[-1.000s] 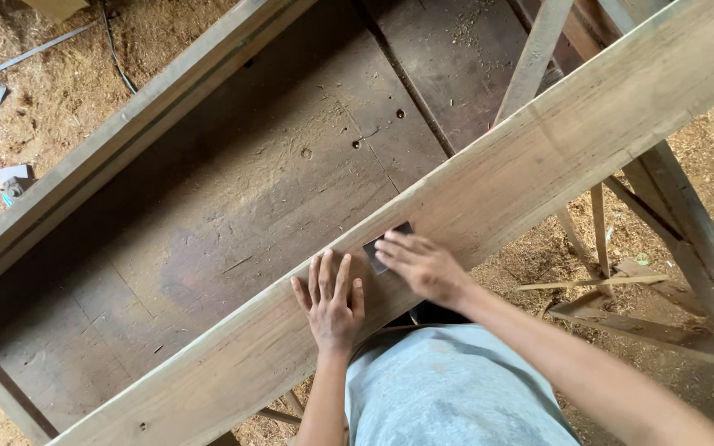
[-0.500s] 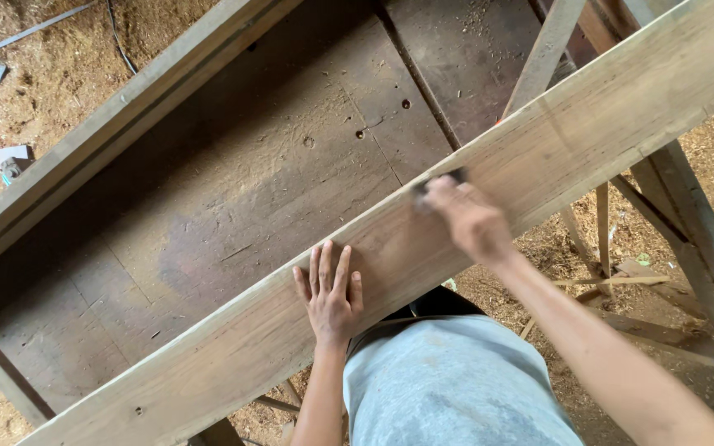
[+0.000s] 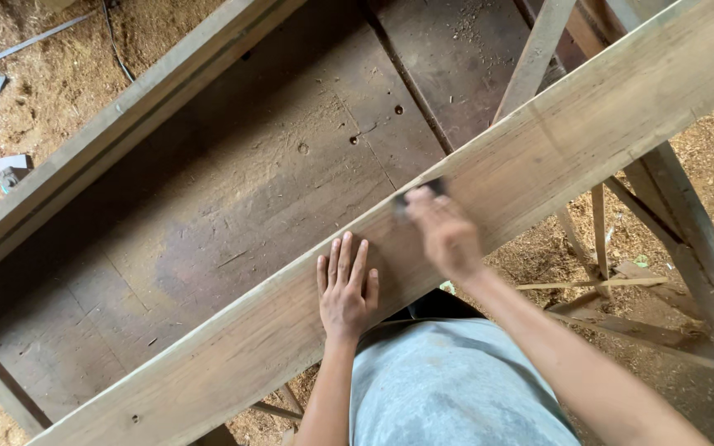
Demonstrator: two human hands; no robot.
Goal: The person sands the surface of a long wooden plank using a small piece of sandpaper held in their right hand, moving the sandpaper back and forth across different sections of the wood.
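L hand [image 3: 347, 289] lies flat on the long pale plank [image 3: 539, 157], fingers spread & open, palm down, near the plank's near edge. R hand [image 3: 444, 231] is blurred, just right of the L & higher on the plank, fingers curled over a small dark block [image 3: 423, 190] pressed to the wood; exact grip can't tell. Plank runs diagonally, low left to high right, over a dark wooden bench top [image 3: 233, 198] w/ holes. Sawdust floor [image 3: 35, 91] around, wooden trestle legs [image 3: 679, 239] at right
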